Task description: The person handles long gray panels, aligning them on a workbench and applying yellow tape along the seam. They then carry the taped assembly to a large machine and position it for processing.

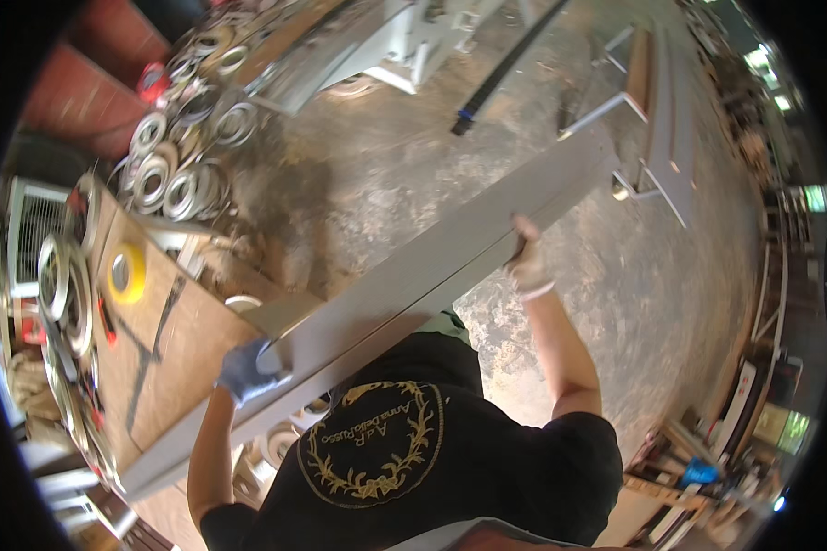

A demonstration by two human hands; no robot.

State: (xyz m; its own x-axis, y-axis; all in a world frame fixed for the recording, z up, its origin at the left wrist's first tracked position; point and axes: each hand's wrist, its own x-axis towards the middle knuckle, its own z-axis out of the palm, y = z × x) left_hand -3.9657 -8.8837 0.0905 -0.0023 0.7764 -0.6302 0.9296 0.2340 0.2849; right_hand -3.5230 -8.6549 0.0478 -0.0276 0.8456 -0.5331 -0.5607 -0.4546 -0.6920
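A long grey board [413,266] with a groove along its length slants across in front of my body, from lower left to upper right. My left hand [251,372], in a blue-grey glove, is closed on the board toward its near left end. Farther along, my right hand [529,264], in a pale glove, grips the board's near edge with a finger showing on top. The fingers under the board are hidden. At the left, the board passes over the edge of a wooden-topped table [179,317]; whether it touches the top I cannot tell.
A yellow tape roll [127,274] lies on the table. Coiled strip rolls [188,191] are heaped at the back left. A white frame stand [400,69] stands at the back, near a dark bar [510,69]. Beside the board's far end is a rack with long boards [671,138].
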